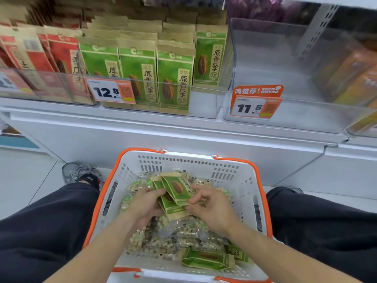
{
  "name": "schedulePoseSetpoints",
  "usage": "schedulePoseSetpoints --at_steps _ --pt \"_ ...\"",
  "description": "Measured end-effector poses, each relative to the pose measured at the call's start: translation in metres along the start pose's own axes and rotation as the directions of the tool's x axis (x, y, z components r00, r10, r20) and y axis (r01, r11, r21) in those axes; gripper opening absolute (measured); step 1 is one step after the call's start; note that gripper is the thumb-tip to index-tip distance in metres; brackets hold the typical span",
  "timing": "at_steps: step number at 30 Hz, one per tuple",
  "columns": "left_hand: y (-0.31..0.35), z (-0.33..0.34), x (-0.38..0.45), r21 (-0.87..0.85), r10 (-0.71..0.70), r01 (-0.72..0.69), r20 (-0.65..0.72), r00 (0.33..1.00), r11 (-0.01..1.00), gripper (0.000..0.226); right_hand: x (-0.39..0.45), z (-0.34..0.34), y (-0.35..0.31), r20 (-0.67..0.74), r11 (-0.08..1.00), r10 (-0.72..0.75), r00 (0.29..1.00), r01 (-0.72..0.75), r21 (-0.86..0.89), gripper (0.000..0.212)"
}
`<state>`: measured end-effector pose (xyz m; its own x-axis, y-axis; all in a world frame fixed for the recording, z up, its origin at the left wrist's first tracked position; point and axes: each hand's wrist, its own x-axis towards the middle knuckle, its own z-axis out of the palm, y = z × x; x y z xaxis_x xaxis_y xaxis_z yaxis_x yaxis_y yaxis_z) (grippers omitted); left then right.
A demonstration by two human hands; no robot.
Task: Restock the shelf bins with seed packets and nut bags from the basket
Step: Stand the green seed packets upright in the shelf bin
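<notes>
A white basket with orange rim [242,172] sits between my knees. It holds clear nut bags [179,233] and green seed packets. My left hand [143,203] and my right hand [212,207] both grip a small stack of green seed packets [175,190] just above the nut bags. Another green seed packet [206,259] lies at the basket's near right corner. On the shelf above, a clear bin [206,105] holds rows of matching green packets [173,78]. To its right stands an empty clear bin [285,117] with an 11.5 price tag.
A bin of red seed packets [59,56] stands at the shelf's left, orange packs [355,78] at the far right. Price tags 12.8 [111,90] and 11.5 [255,105] hang on the bin fronts. A white shelf base [163,137] runs behind the basket. A shoe [81,173] rests on the floor.
</notes>
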<state>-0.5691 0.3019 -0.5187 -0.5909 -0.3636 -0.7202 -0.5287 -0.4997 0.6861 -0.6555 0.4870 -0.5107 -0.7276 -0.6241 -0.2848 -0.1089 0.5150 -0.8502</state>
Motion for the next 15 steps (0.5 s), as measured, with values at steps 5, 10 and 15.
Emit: schedulePoseSetpoints --at_steps 5,10,15 --pt "0.044 0.01 -0.029 -0.177 0.219 -0.208 0.045 0.975 0.962 0.023 -0.007 -0.013 -0.029 -0.038 0.975 -0.21 0.977 0.207 -0.083 0.012" --pt "0.077 0.024 -0.061 -0.199 0.361 -0.326 0.173 0.916 0.924 0.053 -0.023 -0.041 -0.078 -0.041 0.89 -0.423 0.905 0.406 -0.207 0.007" --pt "0.108 0.037 -0.093 0.005 0.578 -0.582 0.112 0.808 0.813 0.057 -0.035 -0.071 -0.122 0.031 0.808 -0.481 0.876 0.456 -0.374 0.033"
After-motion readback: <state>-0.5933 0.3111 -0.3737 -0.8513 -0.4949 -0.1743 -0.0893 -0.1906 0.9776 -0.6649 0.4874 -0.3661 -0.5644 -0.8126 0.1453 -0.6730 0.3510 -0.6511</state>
